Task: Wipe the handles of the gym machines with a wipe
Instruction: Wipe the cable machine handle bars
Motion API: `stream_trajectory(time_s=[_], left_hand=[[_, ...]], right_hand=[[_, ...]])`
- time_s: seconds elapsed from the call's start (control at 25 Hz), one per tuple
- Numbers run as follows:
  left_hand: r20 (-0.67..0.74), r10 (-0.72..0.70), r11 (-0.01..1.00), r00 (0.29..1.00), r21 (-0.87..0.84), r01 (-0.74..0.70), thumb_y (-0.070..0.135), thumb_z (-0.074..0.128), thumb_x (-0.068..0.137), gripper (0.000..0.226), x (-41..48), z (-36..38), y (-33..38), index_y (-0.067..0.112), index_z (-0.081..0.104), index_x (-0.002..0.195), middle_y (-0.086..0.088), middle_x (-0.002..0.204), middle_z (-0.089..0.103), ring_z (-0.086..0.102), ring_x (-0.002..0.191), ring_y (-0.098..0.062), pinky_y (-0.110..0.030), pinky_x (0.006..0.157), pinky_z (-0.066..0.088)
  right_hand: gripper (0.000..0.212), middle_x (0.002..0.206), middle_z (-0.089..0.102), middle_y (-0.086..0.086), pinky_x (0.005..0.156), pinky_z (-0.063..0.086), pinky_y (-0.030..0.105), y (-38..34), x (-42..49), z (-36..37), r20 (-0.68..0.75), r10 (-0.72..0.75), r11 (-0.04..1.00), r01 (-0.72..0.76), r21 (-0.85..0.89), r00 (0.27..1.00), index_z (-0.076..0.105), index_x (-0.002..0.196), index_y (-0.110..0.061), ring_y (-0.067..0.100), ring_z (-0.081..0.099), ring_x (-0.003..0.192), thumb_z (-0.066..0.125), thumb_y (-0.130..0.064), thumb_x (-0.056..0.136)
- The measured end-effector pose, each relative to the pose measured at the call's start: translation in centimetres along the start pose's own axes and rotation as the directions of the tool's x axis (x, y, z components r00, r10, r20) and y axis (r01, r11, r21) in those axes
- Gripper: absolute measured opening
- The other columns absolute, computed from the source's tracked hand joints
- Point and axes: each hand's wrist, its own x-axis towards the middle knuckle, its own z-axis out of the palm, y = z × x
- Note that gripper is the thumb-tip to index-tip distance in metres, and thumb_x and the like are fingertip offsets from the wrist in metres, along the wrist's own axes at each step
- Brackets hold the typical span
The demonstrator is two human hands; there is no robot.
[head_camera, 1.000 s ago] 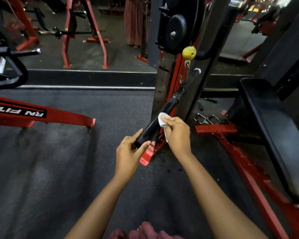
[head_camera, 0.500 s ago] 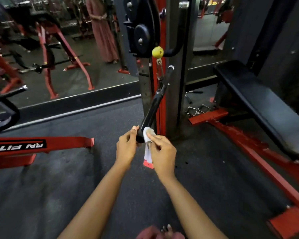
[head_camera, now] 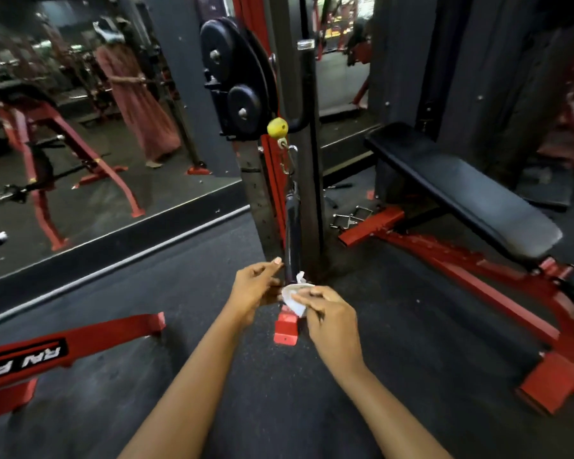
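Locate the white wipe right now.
Head view, lower centre: the wipe is pinched by the right hand at the bottom end of the black hanging handle, just right of the left hand.

Dark speckled rubber floor (head_camera: 395, 332) lies before the black padded bench (head_camera: 461, 190) on its red steel frame (head_camera: 478, 276), a large wall mirror (head_camera: 80, 200) well to its left, dim grey wall panels (head_camera: 484, 77) behind it.

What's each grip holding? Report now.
Left grip: by the bar, hold cannot be told.
Right grip: pinching the wipe.
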Motion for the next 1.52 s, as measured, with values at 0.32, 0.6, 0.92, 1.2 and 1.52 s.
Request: stream_trajectory(time_s=[0.32,0.6,0.92,1.2,1.52], left_hand=[[0.463,-0.186,0.967,0.867,-0.071,0.245,0.013,0.055,0.091,0.012,4.3,-0.1,0.8,0.005,0.063,0.089,-0.002,0.058,0.066,0.060,0.044,-0.007,-0.017,0.041,0.048],[0.476,-0.173,0.929,0.862,-0.211,0.303,0.005,0.065,0.083,0.031,6.9,0.2,0.2,0.013,0.053,0.111,-0.011,0.077,0.062,0.062,0.068,-0.020,-0.034,0.065,0.059],[0.514,-0.041,0.978,0.857,-0.156,0.140,0.005,0.059,0.088,0.055,7.6,-2.6,-0.3,0.029,0.045,0.135,-0.007,0.070,0.059,0.056,0.063,-0.015,-0.033,0.074,0.059],[0.547,-0.006,0.975,0.837,-0.184,0.127,0.009,0.058,0.089,0.055,7.6,-3.4,0.1,0.029,0.042,0.137,-0.008,0.085,0.071,0.064,0.078,-0.018,-0.029,0.070,0.059],[0.483,-0.002,0.999,0.876,-0.032,0.019,0.014,0.059,0.090,0.053,8.4,-4.1,-1.3,0.028,0.041,0.138,-0.002,0.085,0.070,0.064,0.088,-0.019,-0.034,0.082,0.056]], right_hand=[[0.029,0.105,0.061,-0.009,0.086,0.048,0.013,-1.6,1.0,4.3,-0.428,0.057,0.998,-0.043,0.043,0.902,0.070,0.103,-0.011,-0.002,0.057,0.102,0.069,-0.002,0.075],[0.027,0.098,0.064,-0.009,0.082,0.047,0.007,-1.7,2.2,5.9,-0.754,0.179,0.976,-0.213,0.053,0.632,0.071,0.097,-0.012,-0.005,0.059,0.094,0.071,0.003,0.074],[0.030,0.091,0.067,-0.005,0.076,0.048,0.007,-1.3,2.4,9.2,-0.696,0.158,0.978,-0.210,0.010,0.700,0.072,0.094,-0.013,-0.004,0.061,0.090,0.073,0.006,0.070],[0.033,0.103,0.064,0.001,0.083,0.046,0.007,-1.3,3.1,10.2,-0.629,0.043,0.986,-0.135,-0.099,0.776,0.070,0.099,-0.014,0.002,0.057,0.100,0.074,0.002,0.070],[0.031,0.098,0.065,-0.003,0.080,0.053,0.019,0.3,2.4,6.9,-0.547,0.164,0.976,-0.217,-0.032,0.821,0.071,0.093,-0.018,0.008,0.064,0.093,0.071,0.004,0.072]])
